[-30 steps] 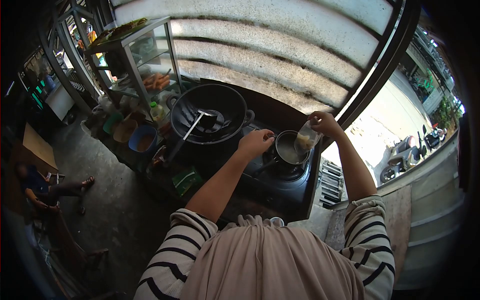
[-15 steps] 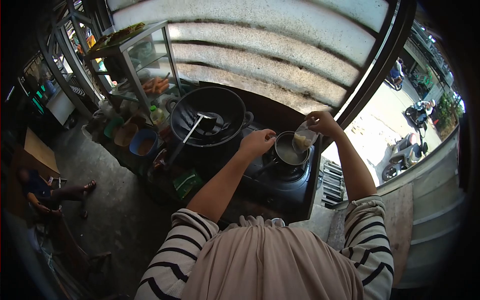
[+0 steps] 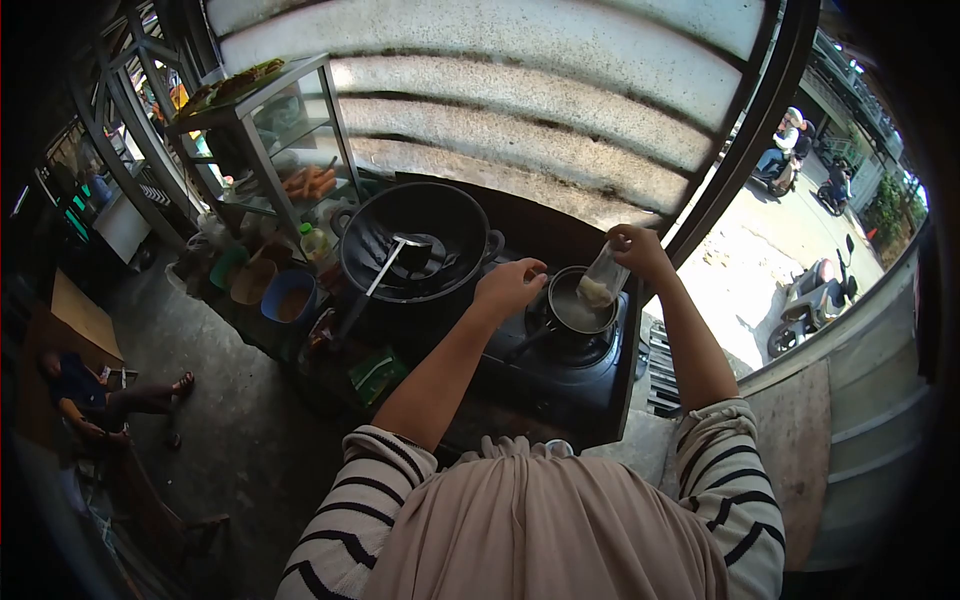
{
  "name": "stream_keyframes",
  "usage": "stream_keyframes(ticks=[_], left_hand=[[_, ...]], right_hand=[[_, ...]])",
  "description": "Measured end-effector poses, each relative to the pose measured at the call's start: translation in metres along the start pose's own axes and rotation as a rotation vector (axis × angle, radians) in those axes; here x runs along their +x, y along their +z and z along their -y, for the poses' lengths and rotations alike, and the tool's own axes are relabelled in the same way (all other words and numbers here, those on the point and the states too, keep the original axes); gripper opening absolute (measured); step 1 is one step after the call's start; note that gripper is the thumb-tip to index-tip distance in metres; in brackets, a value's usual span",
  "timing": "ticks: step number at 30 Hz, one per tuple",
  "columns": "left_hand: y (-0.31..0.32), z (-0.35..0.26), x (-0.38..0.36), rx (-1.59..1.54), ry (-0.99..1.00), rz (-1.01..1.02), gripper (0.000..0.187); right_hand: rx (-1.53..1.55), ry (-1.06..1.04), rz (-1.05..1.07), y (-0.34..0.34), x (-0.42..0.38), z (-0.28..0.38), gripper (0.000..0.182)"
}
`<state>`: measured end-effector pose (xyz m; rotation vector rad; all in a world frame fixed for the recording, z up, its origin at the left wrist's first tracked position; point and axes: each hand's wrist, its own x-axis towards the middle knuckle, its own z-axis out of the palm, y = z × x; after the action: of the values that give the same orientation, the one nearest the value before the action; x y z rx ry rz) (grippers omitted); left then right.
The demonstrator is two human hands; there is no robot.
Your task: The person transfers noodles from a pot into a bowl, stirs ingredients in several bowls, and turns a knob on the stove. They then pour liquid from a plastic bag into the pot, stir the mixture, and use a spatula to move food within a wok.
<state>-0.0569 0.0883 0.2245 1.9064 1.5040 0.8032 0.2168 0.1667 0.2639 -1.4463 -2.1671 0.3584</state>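
My right hand (image 3: 640, 250) pinches the top of a clear plastic bag (image 3: 606, 268), which hangs at a slant over a small dark saucepan (image 3: 553, 300). A pale lump of food (image 3: 594, 292) sits in the bag's lower end, over the pan's mouth. The pan holds cloudy liquid and stands on the right burner of a black gas stove (image 3: 540, 385). My left hand (image 3: 508, 287) hovers at the pan's left rim, holding nothing, its thumb and fingers slightly apart.
Left of the pan stands a large black wok (image 3: 365, 255) with a metal spatula (image 3: 385, 266) in it. Beyond are a blue bowl (image 3: 287, 297), a bottle (image 3: 314, 240) and a glass case (image 3: 290, 130) with orange food. A person (image 3: 85, 395) sits at far left.
The bag now hangs longer and steeper from my right hand, its lump still over the pan. My left thumb and fingers have parted a little.
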Motion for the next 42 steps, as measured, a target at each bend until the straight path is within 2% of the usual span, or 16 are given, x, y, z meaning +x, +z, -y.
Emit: stream_keyframes(ticks=[3, 4, 5, 7, 10, 11, 13, 17, 19, 21, 22, 24, 27, 30, 36, 42], left_hand=[[0.001, 0.002, 0.001, -0.014, -0.012, -0.022, 0.032], [-0.001, 0.003, 0.000, -0.012, -0.021, -0.017, 0.032], [-0.003, 0.003, 0.001, -0.011, -0.021, -0.024, 0.032], [-0.003, 0.002, 0.000, -0.035, -0.017, -0.039, 0.031], [-0.003, 0.000, 0.002, -0.043, -0.003, -0.034, 0.031], [-0.003, -0.002, 0.003, -0.046, -0.002, -0.035, 0.031], [-0.001, -0.003, 0.001, -0.023, 0.013, -0.028, 0.031], [0.003, 0.000, 0.004, -0.024, 0.028, -0.035, 0.031], [0.003, -0.001, 0.005, -0.031, 0.013, -0.019, 0.031], [0.002, -0.002, 0.005, -0.026, 0.017, -0.025, 0.031], [0.003, -0.002, 0.005, -0.020, 0.017, -0.032, 0.031], [0.005, -0.003, 0.005, -0.027, 0.021, -0.030, 0.031], [0.004, -0.005, 0.005, -0.030, 0.020, -0.020, 0.032], [0.006, -0.005, 0.006, -0.026, 0.022, -0.019, 0.032], [0.004, -0.006, 0.006, -0.023, 0.025, -0.026, 0.032], [0.004, -0.004, 0.005, -0.038, 0.013, -0.034, 0.031]], right_hand=[[-0.046, -0.037, 0.066, 0.009, -0.004, 0.004, 0.034], [-0.025, -0.068, 0.013, 0.008, -0.006, 0.005, 0.034], [-0.018, 0.046, -0.052, 0.003, -0.003, 0.008, 0.033], [-0.098, -0.034, -0.044, 0.005, -0.004, 0.010, 0.034], [-0.005, 0.007, -0.110, 0.001, -0.005, 0.010, 0.035], [-0.008, 0.005, -0.109, 0.001, -0.002, 0.007, 0.035], [-0.049, -0.093, 0.044, 0.004, -0.005, 0.007, 0.036], [-0.047, -0.033, -0.023, -0.013, 0.000, 0.016, 0.036], [-0.094, -0.087, -0.020, -0.018, 0.002, 0.010, 0.035], [0.010, 0.049, 0.047, -0.028, 0.001, 0.016, 0.033], [0.009, 0.051, 0.048, -0.028, 0.001, 0.014, 0.033], [0.117, 0.237, 0.177, -0.026, 0.002, 0.013, 0.032], [0.060, 0.260, 0.172, -0.028, 0.000, 0.019, 0.028], [0.009, 0.163, 0.173, -0.023, 0.004, 0.007, 0.026], [0.039, 0.236, 0.209, -0.019, 0.010, 0.003, 0.021], [0.035, 0.152, 0.169, -0.010, 0.013, -0.004, 0.016]])
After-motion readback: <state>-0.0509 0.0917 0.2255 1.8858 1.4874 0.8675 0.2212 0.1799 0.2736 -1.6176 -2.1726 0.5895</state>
